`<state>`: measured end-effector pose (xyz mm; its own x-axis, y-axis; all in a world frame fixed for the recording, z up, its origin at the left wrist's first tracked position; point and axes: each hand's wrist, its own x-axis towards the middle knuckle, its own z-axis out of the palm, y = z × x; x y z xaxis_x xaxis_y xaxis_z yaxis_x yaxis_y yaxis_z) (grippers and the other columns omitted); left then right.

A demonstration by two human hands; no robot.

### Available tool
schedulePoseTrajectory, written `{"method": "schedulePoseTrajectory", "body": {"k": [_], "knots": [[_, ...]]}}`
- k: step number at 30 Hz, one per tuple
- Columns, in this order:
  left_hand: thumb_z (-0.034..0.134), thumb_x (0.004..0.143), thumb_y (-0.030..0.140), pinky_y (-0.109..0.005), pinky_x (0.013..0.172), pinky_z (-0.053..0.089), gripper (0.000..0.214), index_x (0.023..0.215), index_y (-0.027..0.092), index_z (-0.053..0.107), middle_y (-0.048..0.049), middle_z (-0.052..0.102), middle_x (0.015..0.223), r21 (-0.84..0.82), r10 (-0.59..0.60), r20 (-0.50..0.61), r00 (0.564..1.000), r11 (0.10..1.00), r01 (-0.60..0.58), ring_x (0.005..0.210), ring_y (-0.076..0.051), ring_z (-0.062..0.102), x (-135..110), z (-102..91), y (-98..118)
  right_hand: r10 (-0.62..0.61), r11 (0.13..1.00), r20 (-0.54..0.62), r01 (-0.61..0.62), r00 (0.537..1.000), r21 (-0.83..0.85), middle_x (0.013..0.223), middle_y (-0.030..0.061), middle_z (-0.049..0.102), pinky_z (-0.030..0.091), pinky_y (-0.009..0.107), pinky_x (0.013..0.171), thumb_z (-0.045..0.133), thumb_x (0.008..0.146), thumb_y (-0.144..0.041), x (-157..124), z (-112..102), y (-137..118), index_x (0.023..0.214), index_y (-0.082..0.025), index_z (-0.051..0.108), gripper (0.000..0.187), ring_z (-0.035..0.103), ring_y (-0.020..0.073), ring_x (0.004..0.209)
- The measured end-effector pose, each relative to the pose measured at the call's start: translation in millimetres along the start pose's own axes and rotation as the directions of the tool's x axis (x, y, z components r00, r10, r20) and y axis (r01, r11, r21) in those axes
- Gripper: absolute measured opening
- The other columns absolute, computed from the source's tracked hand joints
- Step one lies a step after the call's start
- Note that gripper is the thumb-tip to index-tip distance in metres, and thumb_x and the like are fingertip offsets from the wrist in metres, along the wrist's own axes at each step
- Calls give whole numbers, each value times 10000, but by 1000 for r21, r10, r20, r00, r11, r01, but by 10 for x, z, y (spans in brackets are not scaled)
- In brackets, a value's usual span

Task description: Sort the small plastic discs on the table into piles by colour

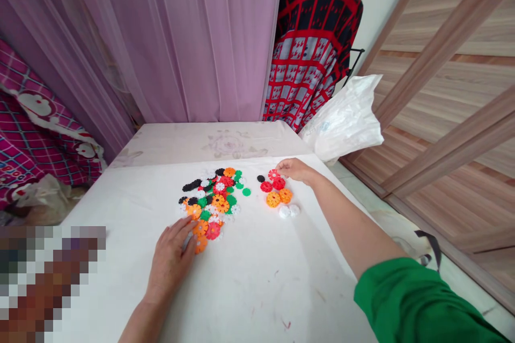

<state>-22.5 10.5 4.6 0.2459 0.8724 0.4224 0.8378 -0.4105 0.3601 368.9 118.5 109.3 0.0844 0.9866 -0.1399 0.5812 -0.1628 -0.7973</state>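
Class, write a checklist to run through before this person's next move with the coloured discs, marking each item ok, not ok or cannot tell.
1. Right hand at a disc: ok; its fingers are at the edge of a red disc.
2. Right hand's grip firm: cannot tell; too small to judge.
3. Left hand at the mixed pile: ok; its fingers are at the near end.
4. Orange pair and white discs apart from the pile: ok; white cloth shows between.
5. Pile separated by colour: not ok; black, green, orange, red and white are jumbled.
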Motion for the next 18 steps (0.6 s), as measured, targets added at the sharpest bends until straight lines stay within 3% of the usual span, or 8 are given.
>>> {"method": "schedulePoseTrajectory", "body": {"k": [9,18], "knots": [[427,923,377,-510,993,463,353,1157,250,660,-73,664,1253,7,18,-11,1000,1000,-18,1166,-271,602,5,3,-12,27,954,100,4,995,-298,671,4,696,423,165,536,638,686,-25,176,249,-50,725,-143,727,153,610,98,587],[431,926,379,-514,995,464,353,1164,249,656,-75,659,1257,4,23,-19,1000,1000,-23,1161,-271,605,-1,-1,-8,26,824,104,38,994,-566,890,11,753,472,184,685,617,771,-132,158,248,-138,879,-216,769,205,686,148,836]]}}
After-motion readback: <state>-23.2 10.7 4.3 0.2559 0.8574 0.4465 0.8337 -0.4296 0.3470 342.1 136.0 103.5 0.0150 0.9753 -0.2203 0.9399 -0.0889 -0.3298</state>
